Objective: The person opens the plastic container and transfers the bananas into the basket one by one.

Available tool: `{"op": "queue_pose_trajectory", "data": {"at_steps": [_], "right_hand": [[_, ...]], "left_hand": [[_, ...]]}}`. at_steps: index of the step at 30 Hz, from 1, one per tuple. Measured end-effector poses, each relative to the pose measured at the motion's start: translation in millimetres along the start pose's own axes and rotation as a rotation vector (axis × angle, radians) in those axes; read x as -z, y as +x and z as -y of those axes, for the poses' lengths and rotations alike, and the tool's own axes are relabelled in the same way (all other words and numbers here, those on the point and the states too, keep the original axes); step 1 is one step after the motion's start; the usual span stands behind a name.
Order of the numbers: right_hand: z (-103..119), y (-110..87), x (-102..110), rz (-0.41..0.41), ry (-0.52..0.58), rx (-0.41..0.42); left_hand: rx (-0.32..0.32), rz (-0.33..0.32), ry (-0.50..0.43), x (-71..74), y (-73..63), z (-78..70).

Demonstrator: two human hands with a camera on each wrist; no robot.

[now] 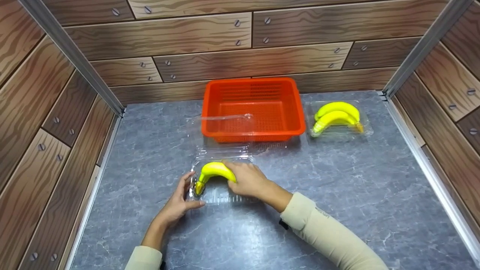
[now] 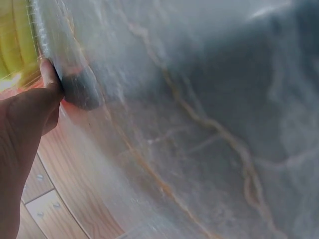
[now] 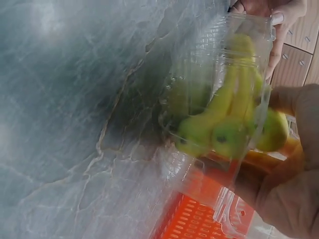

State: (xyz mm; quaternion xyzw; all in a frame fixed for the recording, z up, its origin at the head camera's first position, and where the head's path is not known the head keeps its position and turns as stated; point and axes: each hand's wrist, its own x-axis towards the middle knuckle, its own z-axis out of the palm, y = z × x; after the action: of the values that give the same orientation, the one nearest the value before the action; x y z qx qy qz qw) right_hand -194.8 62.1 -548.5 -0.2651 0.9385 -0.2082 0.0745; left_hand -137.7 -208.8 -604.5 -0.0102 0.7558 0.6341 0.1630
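Note:
A clear plastic clamshell container (image 1: 221,198) lies with its hinged lid folded back toward the red basket. In its base sits a yellow banana (image 1: 214,168), stem end (image 3: 242,44) toward the left side and arched away from me. My right hand (image 1: 247,179) grips the banana's right end, with fingers and thumb around it; the right wrist view shows rounded yellow ends through the clear wall. My left hand (image 1: 176,204) holds the container's left end, thumb (image 2: 48,73) at the near edge and fingers at the far side.
An orange-red perforated basket (image 1: 253,137) stands at the back wall, with the raised lid (image 1: 225,129) overlapping its front. Right of it, two bananas (image 1: 337,112) lie in another clear container (image 1: 367,132). Wood-patterned panels (image 1: 202,35) enclose the grey marbled surface (image 1: 360,180).

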Motion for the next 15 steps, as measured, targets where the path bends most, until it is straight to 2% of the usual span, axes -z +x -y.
{"op": "queue_pose_trajectory", "data": {"at_steps": [8, 15], "right_hand": [[-0.7, 0.4, 1.7, -0.048, -0.031, -0.01], [-5.2, -6.8, 7.9, -0.119, 0.029, 0.011]], "left_hand": [[0.009, 0.011, -0.008, 0.9, 0.5, 1.1], [-0.009, 0.012, -0.041, 0.4, 1.4, 3.0]]}}
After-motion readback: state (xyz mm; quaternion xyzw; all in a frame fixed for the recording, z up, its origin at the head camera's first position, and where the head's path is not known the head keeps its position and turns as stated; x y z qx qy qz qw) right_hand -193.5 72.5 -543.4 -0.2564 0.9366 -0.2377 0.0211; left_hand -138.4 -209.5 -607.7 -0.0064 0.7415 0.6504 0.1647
